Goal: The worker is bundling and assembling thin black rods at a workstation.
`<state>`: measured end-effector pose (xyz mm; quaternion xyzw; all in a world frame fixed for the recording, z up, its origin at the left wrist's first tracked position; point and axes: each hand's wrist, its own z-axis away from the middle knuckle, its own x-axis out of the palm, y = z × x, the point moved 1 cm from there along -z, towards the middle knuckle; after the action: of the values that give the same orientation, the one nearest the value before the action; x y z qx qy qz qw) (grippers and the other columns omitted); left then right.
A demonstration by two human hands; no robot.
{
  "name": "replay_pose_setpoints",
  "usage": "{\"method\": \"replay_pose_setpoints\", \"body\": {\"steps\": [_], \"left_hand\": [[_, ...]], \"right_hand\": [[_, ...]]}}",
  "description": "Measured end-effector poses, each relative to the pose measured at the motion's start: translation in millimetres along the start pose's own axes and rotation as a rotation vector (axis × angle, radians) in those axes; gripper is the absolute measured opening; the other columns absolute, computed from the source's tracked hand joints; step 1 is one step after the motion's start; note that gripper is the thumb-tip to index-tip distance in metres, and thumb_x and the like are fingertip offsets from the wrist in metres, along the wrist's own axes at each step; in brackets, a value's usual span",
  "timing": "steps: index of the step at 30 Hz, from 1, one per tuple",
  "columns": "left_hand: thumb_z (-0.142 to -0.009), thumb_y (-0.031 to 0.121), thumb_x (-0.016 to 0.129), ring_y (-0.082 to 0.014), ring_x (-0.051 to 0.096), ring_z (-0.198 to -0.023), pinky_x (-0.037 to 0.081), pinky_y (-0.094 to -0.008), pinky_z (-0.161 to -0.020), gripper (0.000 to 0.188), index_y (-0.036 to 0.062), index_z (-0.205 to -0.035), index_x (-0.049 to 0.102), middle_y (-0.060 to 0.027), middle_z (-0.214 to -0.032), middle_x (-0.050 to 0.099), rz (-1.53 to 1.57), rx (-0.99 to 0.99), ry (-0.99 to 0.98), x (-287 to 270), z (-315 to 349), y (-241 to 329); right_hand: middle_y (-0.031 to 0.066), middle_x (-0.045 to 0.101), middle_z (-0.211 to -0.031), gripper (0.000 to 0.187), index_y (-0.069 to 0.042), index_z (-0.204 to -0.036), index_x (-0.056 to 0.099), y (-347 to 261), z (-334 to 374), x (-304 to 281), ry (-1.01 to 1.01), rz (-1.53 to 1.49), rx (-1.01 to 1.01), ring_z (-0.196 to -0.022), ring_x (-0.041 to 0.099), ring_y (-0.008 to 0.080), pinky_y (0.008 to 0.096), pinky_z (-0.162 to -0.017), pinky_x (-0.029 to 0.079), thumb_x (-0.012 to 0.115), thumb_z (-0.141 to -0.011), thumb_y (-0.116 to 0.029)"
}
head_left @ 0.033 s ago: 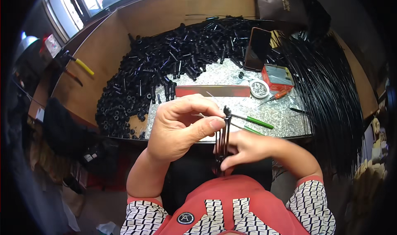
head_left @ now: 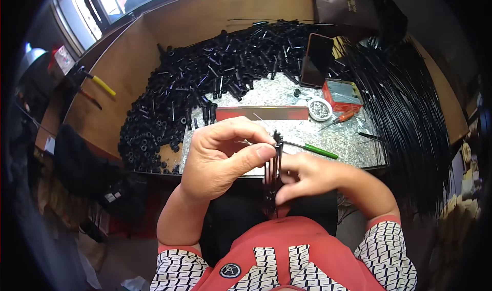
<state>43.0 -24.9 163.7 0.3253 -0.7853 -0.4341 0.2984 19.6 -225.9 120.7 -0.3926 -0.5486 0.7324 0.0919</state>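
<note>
My left hand (head_left: 228, 158) is closed in a pinch, with thumb and forefinger on the upper end of an upright bundle of thin black rods (head_left: 272, 175), jointed like a small umbrella frame. A fine wire (head_left: 259, 118) sticks out above these fingers. Beside the lower rods is my right hand (head_left: 307, 178), its thumb held apart from the curled fingers. The fingertips are partly behind the rods, so I cannot tell whether they grip. Just past the right hand, a green-handled tool (head_left: 321, 151) lies on the speckled worktop (head_left: 353, 150).
A heap of black tubular parts (head_left: 205, 65) covers the back and left. Long black rods (head_left: 405, 101) fill the right side. Between them lie a flat bar (head_left: 261, 113), a round tub (head_left: 320, 109), a red box (head_left: 348, 105), an orange-handled screwdriver (head_left: 344, 117) and a phone (head_left: 316, 60).
My right hand has shifted slightly up beside the rods and now covers the second green handle. The left pinch stays on the rods. The whole view has moved a little.
</note>
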Motion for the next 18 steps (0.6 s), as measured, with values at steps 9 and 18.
{"method": "replay_pose_setpoints", "body": {"steps": [9, 18], "left_hand": [[-0.080, -0.005, 0.068, -0.0114, 0.058, -0.079, 0.046, -0.0241, -0.073, 0.008, -0.0026, -0.088, 0.065, -0.0068, -0.085, 0.062, -0.183, 0.006, 0.088, 3.8, -4.1, 6.6], [-0.083, -0.005, 0.068, -0.0106, 0.063, -0.075, 0.051, -0.0232, -0.068, 0.008, -0.0033, -0.089, 0.063, -0.0056, -0.084, 0.064, -0.274, -0.035, 0.115, -5.6, -9.3, 2.2]], "right_hand": [[-0.0055, 0.056, -0.071, 0.015, -0.005, -0.079, 0.060, -23.1, -13.2, -21.2, 0.279, -0.457, -0.250, -0.063, 0.047, 0.0030, 0.0196, -0.054, 0.036, 0.074, -0.082, -0.008], [0.0054, 0.061, -0.076, 0.022, -0.004, -0.072, 0.049, -15.2, -16.8, -14.4, 0.595, -0.169, -0.211, -0.073, 0.058, 0.0107, 0.0252, -0.065, 0.047, 0.068, -0.083, -0.004]]}}
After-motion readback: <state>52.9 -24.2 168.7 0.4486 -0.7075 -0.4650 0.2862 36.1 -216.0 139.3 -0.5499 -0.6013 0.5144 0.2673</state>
